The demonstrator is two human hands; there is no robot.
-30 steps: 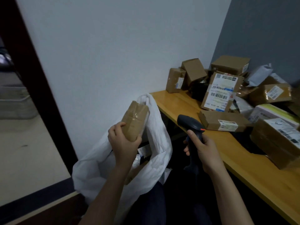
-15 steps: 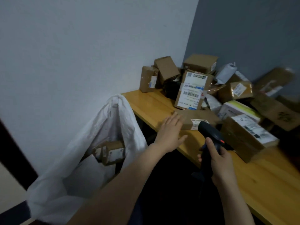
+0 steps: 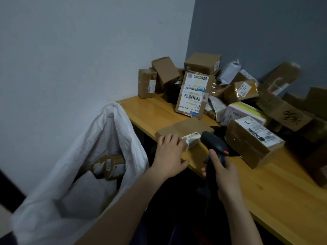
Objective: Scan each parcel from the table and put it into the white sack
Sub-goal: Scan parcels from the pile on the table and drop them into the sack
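A flat brown parcel (image 3: 187, 128) with a white label lies at the front edge of the wooden table (image 3: 283, 200). My left hand (image 3: 169, 156) grips its near end, fingers curled over the top and thumb below. My right hand (image 3: 226, 175) holds a black handheld scanner (image 3: 214, 144) by its handle, its head just right of the parcel's label. The white sack (image 3: 113, 138) stands open to the left of the table, against the wall, with a taped brown box (image 3: 108, 165) and white packages inside.
Several cardboard parcels are piled in the table's far corner, among them an upright box with a big barcode label (image 3: 192, 94). A large taped box (image 3: 253, 140) sits right of the scanner. Grey wall stands behind the pile.
My left hand dropped the small brown parcel into the sack, swung right to the table and closed on the flat parcel. My view turned right; the scanner stayed in my right hand.
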